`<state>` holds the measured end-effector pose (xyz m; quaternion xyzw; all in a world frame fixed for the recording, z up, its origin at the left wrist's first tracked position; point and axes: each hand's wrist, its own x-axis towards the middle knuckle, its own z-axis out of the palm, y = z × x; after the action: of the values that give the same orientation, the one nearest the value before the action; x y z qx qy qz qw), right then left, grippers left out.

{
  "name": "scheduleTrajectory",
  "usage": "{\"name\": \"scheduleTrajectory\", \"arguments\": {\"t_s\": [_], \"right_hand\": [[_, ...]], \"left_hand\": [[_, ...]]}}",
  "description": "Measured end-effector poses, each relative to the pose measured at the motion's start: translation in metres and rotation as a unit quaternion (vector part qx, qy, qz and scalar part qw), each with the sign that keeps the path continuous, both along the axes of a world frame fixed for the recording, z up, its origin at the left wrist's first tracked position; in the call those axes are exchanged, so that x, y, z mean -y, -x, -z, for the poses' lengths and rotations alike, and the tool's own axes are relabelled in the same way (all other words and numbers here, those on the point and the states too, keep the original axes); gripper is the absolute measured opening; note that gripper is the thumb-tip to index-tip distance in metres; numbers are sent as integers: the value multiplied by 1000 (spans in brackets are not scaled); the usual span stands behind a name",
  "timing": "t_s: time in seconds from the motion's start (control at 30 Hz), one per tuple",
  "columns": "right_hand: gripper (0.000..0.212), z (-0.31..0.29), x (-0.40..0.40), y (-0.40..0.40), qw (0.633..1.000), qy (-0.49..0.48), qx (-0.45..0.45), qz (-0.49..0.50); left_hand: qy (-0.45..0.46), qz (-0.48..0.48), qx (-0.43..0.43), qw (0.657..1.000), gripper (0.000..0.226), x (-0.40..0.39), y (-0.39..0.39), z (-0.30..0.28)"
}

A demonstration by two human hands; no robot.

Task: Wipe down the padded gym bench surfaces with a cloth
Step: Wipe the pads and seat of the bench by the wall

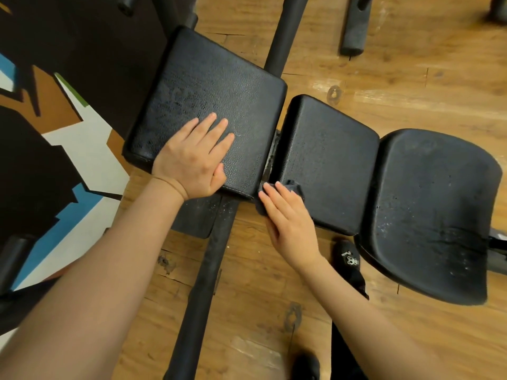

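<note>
Left hand (192,157) flat on the left pad (219,86), right hand (288,218) pressing the cloth (295,186) at the middle pad (329,160) edge; 2 pads seemingly left.

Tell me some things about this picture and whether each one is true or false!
1. The left hand lies flat on a pad. True.
2. The right hand holds a white cloth. False: the cloth is dark.
3. The floor is wooden. True.
4. The cloth is on the curved seat. False: it is at the corner of the middle pad.
</note>
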<state>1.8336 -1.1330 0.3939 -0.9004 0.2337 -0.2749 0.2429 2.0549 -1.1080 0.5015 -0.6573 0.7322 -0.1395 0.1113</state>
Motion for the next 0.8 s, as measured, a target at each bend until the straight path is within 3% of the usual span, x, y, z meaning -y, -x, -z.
{"name": "scheduleTrajectory", "arguments": {"t_s": [0.23, 0.4, 0.6, 0.67, 0.8], "right_hand": [[47, 33, 24, 42, 997, 80, -12, -13], [45, 61, 42, 118, 997, 17, -68, 43], [54, 49, 36, 129, 986, -83, -94, 111], [47, 41, 33, 131, 964, -167, -58, 201], [40, 19, 59, 120, 869, -321, 57, 373]], "left_hand": [[1, -3, -3, 1000, 53, 1, 0, 0], [5, -4, -6, 1000, 52, 0, 0, 1], [-1, -8, -4, 1000, 52, 2, 1, -2], [-2, -8, -4, 1000, 52, 1, 2, -2], [-2, -6, -4, 1000, 52, 0, 2, -2]]}}
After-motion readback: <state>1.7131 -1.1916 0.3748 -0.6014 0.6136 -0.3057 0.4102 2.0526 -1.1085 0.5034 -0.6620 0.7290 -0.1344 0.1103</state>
